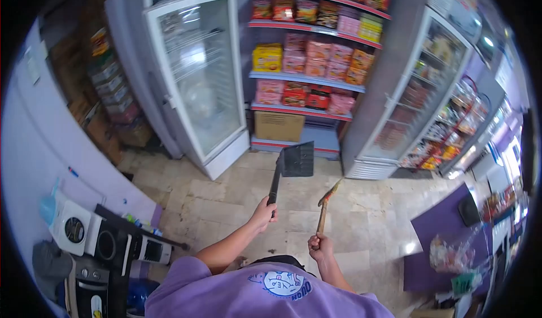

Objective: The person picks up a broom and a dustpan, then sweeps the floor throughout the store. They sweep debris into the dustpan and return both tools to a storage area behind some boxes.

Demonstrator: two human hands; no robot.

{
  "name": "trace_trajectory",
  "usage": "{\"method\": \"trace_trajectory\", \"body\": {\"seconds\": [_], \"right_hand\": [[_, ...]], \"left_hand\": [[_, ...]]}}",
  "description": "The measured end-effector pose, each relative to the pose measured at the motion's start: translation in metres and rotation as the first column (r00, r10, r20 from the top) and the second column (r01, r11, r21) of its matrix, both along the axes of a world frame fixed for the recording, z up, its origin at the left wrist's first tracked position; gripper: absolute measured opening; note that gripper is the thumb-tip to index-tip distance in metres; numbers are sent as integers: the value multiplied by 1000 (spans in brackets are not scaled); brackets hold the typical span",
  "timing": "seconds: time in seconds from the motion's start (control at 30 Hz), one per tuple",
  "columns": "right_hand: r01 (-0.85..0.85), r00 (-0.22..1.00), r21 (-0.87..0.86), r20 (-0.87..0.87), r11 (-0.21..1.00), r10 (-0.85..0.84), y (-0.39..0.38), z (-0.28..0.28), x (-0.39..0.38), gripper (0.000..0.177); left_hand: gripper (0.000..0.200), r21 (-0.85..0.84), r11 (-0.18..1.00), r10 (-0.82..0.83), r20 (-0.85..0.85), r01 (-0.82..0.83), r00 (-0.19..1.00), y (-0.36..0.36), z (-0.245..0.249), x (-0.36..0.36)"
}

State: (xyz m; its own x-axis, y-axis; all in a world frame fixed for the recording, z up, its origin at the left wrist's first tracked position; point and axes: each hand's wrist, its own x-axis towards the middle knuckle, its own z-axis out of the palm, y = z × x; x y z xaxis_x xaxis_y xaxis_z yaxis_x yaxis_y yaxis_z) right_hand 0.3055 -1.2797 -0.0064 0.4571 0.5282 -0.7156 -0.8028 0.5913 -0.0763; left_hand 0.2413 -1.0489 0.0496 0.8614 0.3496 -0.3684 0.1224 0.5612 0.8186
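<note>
My left hand [263, 214] is wrapped round the black handle of a dustpan [298, 160]. The dustpan's wide black pan is over the tiled floor, just in front of the bottom shelf. In my right hand [321, 247] is the wooden handle of a broom [323, 212]. The broom's narrow head, with red and yellowish parts, points up and right toward the fridge on the right. Dustpan and broom are apart, with floor showing between them.
Shelves of snack packets [305, 81] stand ahead, with a cardboard box [278, 126] low down. Glass-door fridges flank them, one left [197, 81] and one right [395, 109]. Appliances [93, 239] line the lower left. A purple counter [446, 233] with plastic bags is at right.
</note>
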Motion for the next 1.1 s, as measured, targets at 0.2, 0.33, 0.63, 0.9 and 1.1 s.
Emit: {"method": "trace_trajectory", "body": {"seconds": [0.2, 0.33, 0.63, 0.9, 1.1], "right_hand": [[-235, 967, 119, -78, 965, 245, 188, -24, -35, 7], [-462, 849, 229, -165, 857, 502, 293, -15, -66, 6], [-808, 534, 128, -252, 575, 807, 512, -34, -83, 7], [-960, 237, 108, -173, 257, 956, 748, -26, -46, 11], [-990, -125, -52, -50, -128, 991, 889, -46, -43, 10]], "left_hand": [[16, 144, 953, 296, -233, -268, 926, 155, -78, -91], [20, 126, 876, 480, -303, -465, 823, 225, -88, -142], [28, 334, 626, 776, -359, -705, 519, 410, -123, -197], [35, 833, 510, 833, -415, -215, 366, 652, -113, -215], [35, 944, 300, 875, -329, 136, 355, 817, -125, -234]]}}
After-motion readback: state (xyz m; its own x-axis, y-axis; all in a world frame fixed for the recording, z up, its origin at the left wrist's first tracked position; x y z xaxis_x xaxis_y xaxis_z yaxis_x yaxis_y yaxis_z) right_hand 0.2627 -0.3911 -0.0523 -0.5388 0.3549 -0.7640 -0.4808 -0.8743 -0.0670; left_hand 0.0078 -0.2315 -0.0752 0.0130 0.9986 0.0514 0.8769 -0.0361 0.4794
